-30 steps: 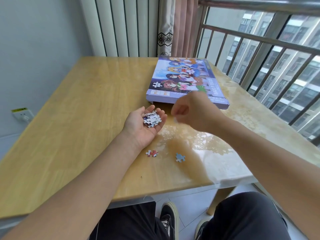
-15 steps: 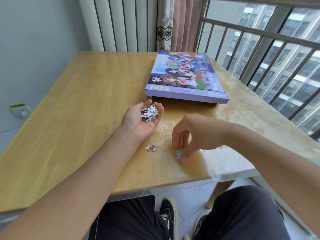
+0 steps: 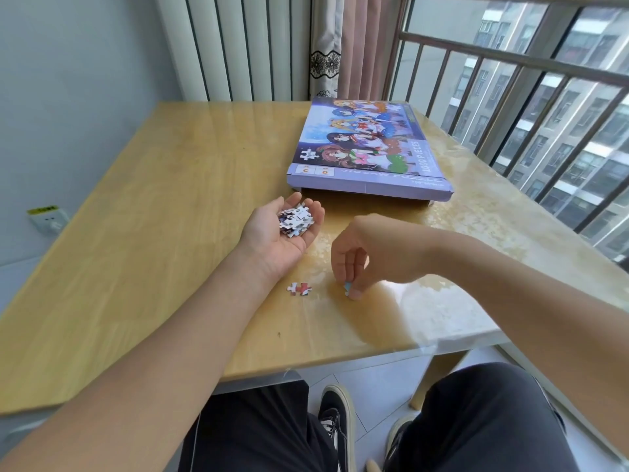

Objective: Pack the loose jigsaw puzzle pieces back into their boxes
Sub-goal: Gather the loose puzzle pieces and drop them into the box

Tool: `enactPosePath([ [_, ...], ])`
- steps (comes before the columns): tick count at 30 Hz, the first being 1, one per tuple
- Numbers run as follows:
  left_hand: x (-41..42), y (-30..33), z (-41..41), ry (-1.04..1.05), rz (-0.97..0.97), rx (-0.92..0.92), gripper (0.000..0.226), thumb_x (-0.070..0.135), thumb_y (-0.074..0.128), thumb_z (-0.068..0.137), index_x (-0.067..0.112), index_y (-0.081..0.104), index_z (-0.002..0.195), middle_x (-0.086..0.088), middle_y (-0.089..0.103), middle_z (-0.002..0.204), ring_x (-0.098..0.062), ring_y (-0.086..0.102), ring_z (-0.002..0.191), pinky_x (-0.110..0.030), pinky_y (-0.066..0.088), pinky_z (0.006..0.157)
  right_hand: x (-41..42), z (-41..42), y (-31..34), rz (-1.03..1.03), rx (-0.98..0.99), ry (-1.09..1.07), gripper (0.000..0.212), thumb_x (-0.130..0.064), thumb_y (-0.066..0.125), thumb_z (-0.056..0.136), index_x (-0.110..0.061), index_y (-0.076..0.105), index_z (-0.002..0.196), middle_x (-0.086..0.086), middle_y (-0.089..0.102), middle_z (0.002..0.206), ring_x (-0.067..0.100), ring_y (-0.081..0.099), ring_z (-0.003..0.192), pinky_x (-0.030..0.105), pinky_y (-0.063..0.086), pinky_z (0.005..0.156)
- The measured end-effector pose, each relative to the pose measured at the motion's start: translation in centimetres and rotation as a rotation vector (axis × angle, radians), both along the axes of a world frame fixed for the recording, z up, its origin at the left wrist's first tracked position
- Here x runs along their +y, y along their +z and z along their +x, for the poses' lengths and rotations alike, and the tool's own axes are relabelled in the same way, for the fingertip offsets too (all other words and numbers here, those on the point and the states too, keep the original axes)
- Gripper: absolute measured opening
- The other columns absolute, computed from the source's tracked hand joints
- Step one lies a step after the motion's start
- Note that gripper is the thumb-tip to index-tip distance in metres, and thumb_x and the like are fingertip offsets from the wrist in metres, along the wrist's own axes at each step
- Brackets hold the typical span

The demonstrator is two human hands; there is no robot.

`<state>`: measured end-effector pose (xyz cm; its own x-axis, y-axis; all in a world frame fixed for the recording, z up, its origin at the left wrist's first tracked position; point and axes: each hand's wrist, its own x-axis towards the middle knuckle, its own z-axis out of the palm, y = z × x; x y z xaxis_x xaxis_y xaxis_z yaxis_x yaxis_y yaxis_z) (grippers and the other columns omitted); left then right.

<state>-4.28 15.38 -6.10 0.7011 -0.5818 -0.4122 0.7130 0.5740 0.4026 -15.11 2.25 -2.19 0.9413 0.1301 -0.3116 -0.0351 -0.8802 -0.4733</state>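
Nearest, on the desk (image 3: 143, 267), the right hand (image 3: 371, 257) pinches a blue puzzle piece (image 3: 347, 287) by its edges — thin, light card, best lifted edgewise. Just left lies a red-and-white pair (image 3: 299, 288). Beyond, the left hand (image 3: 282, 233) cups a loose heap (image 3: 295, 220) — likely to spill. Farthest, the closed box (image 3: 367, 155).

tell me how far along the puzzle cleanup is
Nearly done gathering. The left hand lies palm up with a heap of pieces on it. The right hand pinches a blue piece at the table. Left: the red-and-white pieces beside it, then getting everything into the box.
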Motion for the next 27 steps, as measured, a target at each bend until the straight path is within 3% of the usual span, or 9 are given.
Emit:
enactPosePath([
  [5,0.4,0.0,0.4,0.029,-0.015,-0.003,0.030,0.021,0.040,0.106,-0.003,0.059,0.106,-0.021,0.059,0.100,-0.031,0.061,0.097,-0.043,0.061,0.071,0.0,1.9,-0.5,0.007,-0.034,-0.067,0.032,-0.019,0.095,0.063,-0.017,0.075,0.088,-0.004,0.075,0.076,0.011,0.071,0.069,0.025,0.056,0.068],
  [11,0.5,0.1,0.3,0.022,-0.009,-0.018,0.029,0.021,0.040,0.106,-0.002,0.059,0.108,-0.021,0.059,0.103,-0.030,0.062,0.096,-0.042,0.061,0.071,0.1,2.4,-0.1,-0.084,-0.006,-0.036,0.023,-0.022,0.092,0.069,-0.018,0.075,0.084,-0.004,0.075,0.076,0.013,0.072,0.067,0.016,0.051,0.059],
  [18,0.3,0.1,0.3,0.014,-0.002,-0.014,0.028,0.020,0.041,0.106,-0.002,0.058,0.107,-0.020,0.059,0.102,-0.030,0.061,0.094,-0.042,0.061,0.070,0.6,2.7,0.4,-0.109,0.060,0.037,0.024,-0.016,0.087,0.076,-0.029,0.067,0.082,-0.009,0.071,0.084,0.018,0.073,0.080,0.030,0.059,0.074],
  [24,0.3,0.2,0.2,0.010,0.006,-0.025,0.027,0.020,0.041,0.106,-0.002,0.058,0.107,-0.021,0.058,0.104,-0.031,0.060,0.097,-0.044,0.060,0.073,0.3,2.3,0.1,-0.084,0.010,0.062,0.025,-0.014,0.087,0.074,-0.027,0.068,0.084,-0.009,0.070,0.084,0.015,0.068,0.080,0.030,0.055,0.076],
  [27,0.3,0.0,0.3,0.003,0.019,-0.033,0.027,0.020,0.041,0.106,-0.001,0.058,0.106,-0.020,0.059,0.100,-0.029,0.060,0.094,-0.039,0.060,0.073,-0.3,2.1,0.3,0.115,-0.004,0.023,0.023,-0.001,0.082,0.078,-0.018,0.068,0.086,-0.002,0.072,0.080,0.018,0.069,0.072,0.029,0.057,0.068],
])
